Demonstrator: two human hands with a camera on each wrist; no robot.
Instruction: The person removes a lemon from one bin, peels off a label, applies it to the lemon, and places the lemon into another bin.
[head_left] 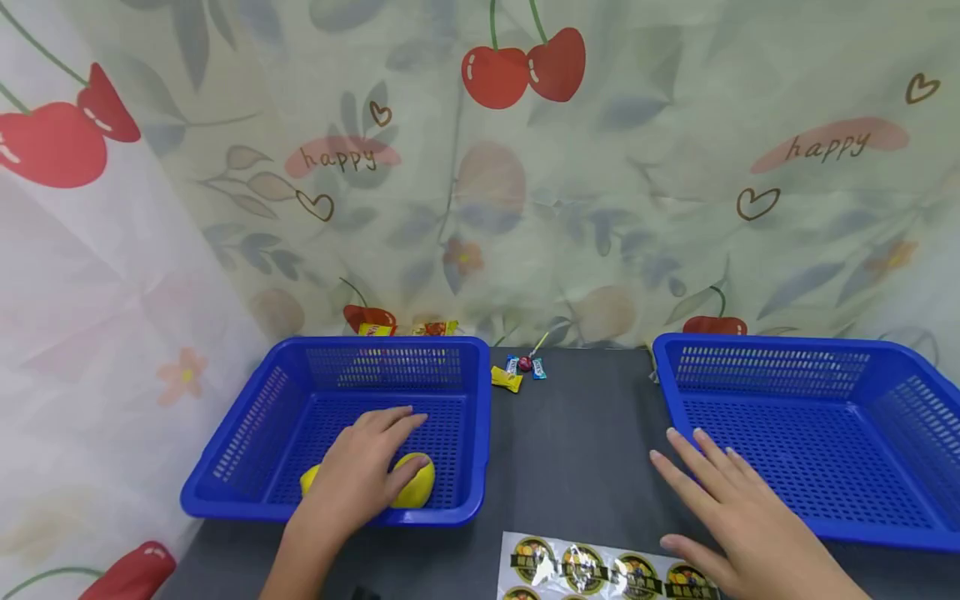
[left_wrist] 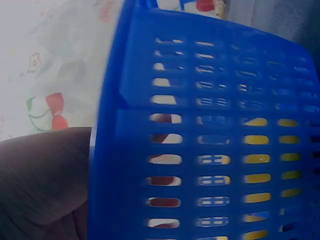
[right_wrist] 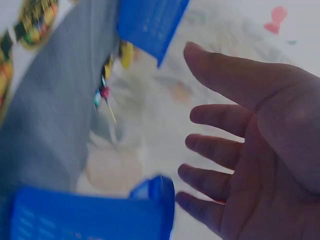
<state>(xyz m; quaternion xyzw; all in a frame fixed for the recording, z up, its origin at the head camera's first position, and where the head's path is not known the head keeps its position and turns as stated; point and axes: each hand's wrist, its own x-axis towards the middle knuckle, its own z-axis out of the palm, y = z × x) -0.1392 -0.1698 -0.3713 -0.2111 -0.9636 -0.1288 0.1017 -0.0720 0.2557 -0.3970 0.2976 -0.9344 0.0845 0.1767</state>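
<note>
My left hand (head_left: 360, 467) is over the near side of the left blue basket (head_left: 480, 433), fingers loosely extended. Its thumb lies in front of a yellow lemon-like fruit (head_left: 414, 483); whether they touch I cannot tell. Another yellow fruit (head_left: 308, 479) is partly hidden behind the hand. In the left wrist view, yellow shows through slots in the basket wall (left_wrist: 135, 150). My right hand (head_left: 738, 521), fingers spread and holding nothing, hovers by the near left corner of the right blue basket (head_left: 795, 433). Below it lies a sheet of round stickers (head_left: 555, 567), partly covered by the hand.
Small wrapped candies, including a yellow one (head_left: 506, 379) and a lollipop (head_left: 525, 364), lie between the baskets at the back. Yellow-red packets (head_left: 433, 328) show behind the left basket. A printed curtain (head_left: 555, 208) hangs at the back of the dark table (head_left: 577, 450).
</note>
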